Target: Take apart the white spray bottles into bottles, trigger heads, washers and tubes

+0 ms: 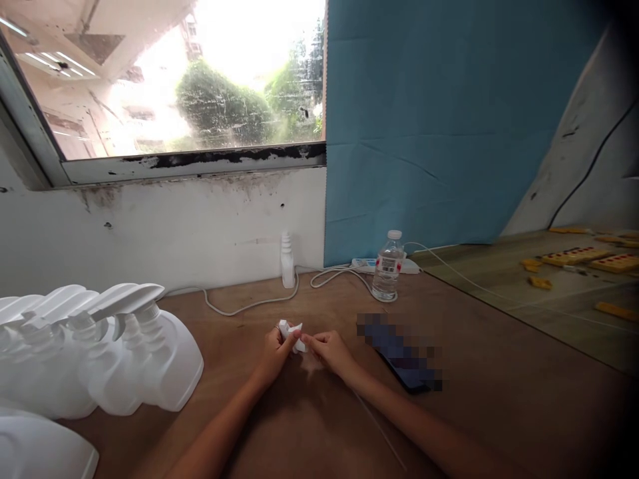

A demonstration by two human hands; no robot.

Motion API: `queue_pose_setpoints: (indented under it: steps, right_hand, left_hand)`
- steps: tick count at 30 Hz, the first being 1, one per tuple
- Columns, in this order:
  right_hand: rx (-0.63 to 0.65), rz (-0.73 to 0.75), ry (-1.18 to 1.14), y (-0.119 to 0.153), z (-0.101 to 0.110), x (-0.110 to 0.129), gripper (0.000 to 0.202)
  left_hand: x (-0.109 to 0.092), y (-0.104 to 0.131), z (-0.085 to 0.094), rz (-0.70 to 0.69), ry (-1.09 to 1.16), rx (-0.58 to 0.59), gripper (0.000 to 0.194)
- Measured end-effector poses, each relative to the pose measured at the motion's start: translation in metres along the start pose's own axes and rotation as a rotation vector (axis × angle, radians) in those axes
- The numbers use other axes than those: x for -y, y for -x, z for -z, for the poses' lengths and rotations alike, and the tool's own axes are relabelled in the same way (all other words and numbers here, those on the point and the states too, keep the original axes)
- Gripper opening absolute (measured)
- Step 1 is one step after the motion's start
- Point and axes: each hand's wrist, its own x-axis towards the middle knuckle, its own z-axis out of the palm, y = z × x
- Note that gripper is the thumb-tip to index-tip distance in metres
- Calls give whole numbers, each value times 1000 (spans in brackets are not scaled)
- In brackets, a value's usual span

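Observation:
Over the brown table, my left hand [274, 349] is closed on a small white piece [301, 346] that looks like folded paper or thin plastic. My right hand [330, 350] pinches the same piece from the other side, its thumb and fingertips close to the left thumb. Parts of the piece stick out above and between the fingers; the rest is hidden. Its exact kind is too small to make out.
White molded plastic parts [170, 359] stand in a row at left. A ribbed white piece [287, 263] stands by the wall. A water bottle [388, 269], a power strip [410, 267], cables and a blurred-screen phone [404, 356] lie behind and right. The brown tabletop [499, 372] surrounds them.

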Motion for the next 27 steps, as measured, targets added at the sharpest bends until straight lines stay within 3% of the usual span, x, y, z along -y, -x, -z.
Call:
queue_pose_setpoints:
  steps: [6, 12, 15, 21, 25, 27]
  right_hand:
    - [-53, -20, 42, 3, 4, -3, 58]
    - [-229, 63, 115, -4, 34, -7, 49]
    - [-310, 117, 206, -13, 59, -8, 38]
    - [-469, 196, 512, -19, 123, 5, 42]
    - [-545, 88, 707, -15, 175, 3, 16]
    - [-565, -8, 782, -12, 196, -5, 15]
  left_hand:
    - [0, 0, 5, -6, -26, -97, 42]
    - [2, -11, 9, 63, 103, -148, 58]
    - [-1, -12, 8, 67, 184, -158, 62]
    - [-4, -10, 10, 95, 284, -191, 59]
    - [-3, -12, 11, 112, 341, -181, 55]
    - [-3, -13, 12, 121, 364, -158, 52]
